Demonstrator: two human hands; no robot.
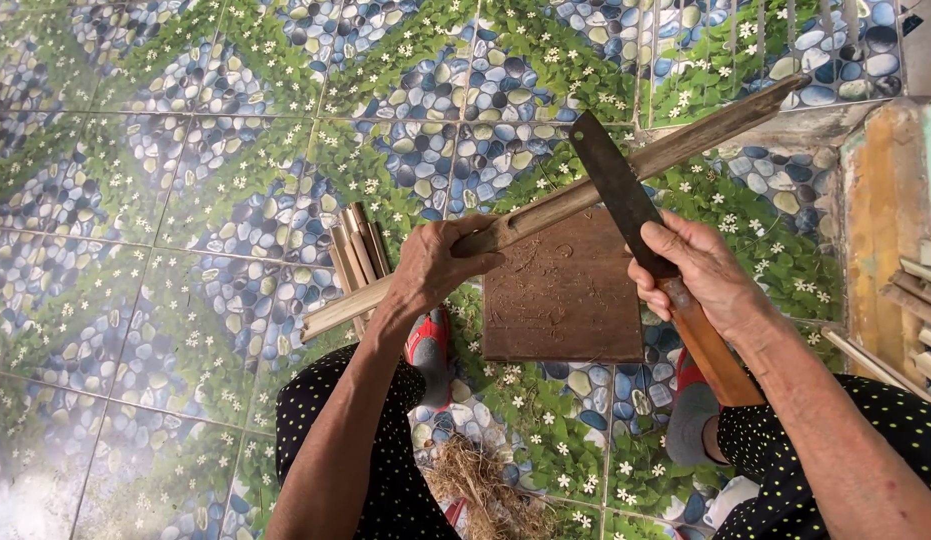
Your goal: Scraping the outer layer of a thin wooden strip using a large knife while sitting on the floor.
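Observation:
My left hand (435, 265) grips a long bamboo strip (685, 140) near its middle; the strip slants from lower left to upper right above a brown wooden board (565, 300) on the floor. My right hand (697, 272) holds the wooden handle of a cleaver-like knife (610, 170), whose dark blade crosses the strip from above and rests against it.
A bundle of short bamboo sticks (357, 250) lies left of the board on the pebble-and-flower patterned tile floor (165, 200). More strips (915, 300) lean at the right edge. Fibrous shavings (485, 485) pile between my knees, beside my red-and-grey shoes (430, 350).

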